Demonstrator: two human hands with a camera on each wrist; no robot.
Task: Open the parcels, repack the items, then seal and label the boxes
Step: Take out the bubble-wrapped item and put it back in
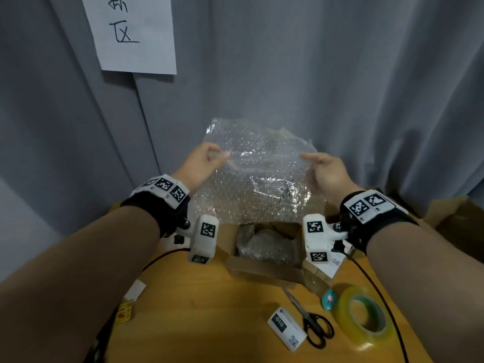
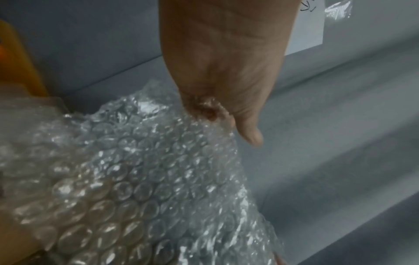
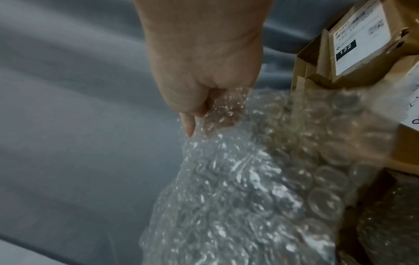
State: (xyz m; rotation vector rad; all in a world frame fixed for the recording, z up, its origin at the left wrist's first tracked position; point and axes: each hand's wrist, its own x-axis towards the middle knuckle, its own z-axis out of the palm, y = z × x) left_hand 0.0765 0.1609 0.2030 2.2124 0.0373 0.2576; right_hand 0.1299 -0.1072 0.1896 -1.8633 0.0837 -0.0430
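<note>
Left fingers: the fingers of the left hand are curled and pinch the left edge of the bubble wrap; the thumb lies along the sheet's rim.
Right fingers: the fingers of the right hand are likewise curled, pinching the sheet's right edge, with clear plastic bunched inside the grip.
Bubble wrap: held up between the two hands, spread wide and crinkled, hanging in the air above the open box; something dark shows through it, too blurred to name.
Open box: brown cardboard, flaps up, standing on the worktop just below the hands; more bubble wrap fills its inside.
Near the box: scissors with black handles lie in front of it, a roll of clear tape to their right, a small teal cutter between roll and box.
Label card: a white label with a dark patch and a QR code lies just left of the scissors.
Other parcel: in the right wrist view, a cardboard parcel bearing a printed label.
Backdrop: grey curtain with a handwritten paper sign pinned on.
</note>
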